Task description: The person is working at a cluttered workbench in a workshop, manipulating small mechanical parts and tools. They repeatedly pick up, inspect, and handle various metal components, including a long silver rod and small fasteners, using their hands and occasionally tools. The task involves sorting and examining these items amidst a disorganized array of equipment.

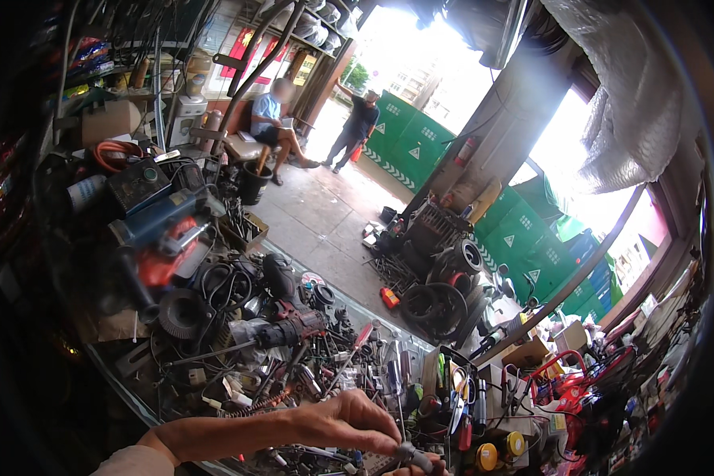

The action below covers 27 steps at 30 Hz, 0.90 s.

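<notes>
My left hand [351, 420] reaches in from the lower left, its thumb and fingers pinched together at a small grey cylindrical part [412, 455]. A thin metal rod [403, 419] rises just beyond the fingertips; whether it joins the grey part I cannot tell. Only a few fingers of my right hand [414, 471] show at the bottom edge, closed around the lower side of the same part. The rest of that hand is cut off. Below and around both hands lies a crowded glass-edged counter with loose tools and metal pieces.
A red-and-black power drill [293, 327], a screwdriver [363, 336], a coil spring [254, 403] and scissors [458, 397] lie on the cluttered counter. Yellow-lidded jars [486, 455] stand at right. Beyond, one person [270, 119] sits and another [360, 127] stands by green barriers [408, 139].
</notes>
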Each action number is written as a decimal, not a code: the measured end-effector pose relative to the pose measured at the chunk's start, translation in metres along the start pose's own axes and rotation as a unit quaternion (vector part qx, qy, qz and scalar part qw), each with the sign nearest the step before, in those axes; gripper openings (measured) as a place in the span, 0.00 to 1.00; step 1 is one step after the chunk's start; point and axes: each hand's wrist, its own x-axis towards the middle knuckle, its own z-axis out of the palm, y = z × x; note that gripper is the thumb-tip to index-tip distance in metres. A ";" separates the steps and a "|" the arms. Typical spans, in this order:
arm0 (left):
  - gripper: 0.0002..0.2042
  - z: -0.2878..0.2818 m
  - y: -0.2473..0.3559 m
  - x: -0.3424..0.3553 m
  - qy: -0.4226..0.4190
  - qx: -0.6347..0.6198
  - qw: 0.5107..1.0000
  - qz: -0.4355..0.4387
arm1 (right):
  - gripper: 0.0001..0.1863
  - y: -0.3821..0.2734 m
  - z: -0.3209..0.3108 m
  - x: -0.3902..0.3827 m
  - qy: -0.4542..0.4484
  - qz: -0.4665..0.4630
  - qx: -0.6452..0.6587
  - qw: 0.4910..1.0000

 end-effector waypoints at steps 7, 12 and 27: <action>0.09 0.008 0.008 -0.004 -0.085 0.033 0.996 -0.025 | 0.26 -0.015 -0.027 -0.006 0.275 0.026 -0.274 0.921; 0.09 0.011 0.009 -0.003 -0.097 0.039 0.994 -0.016 | 0.28 -0.022 -0.017 0.003 0.280 0.089 -0.210 0.932; 0.09 0.003 -0.003 0.001 -0.177 0.162 0.971 -0.017 | 0.11 -0.036 0.009 0.016 0.208 0.074 -0.326 0.919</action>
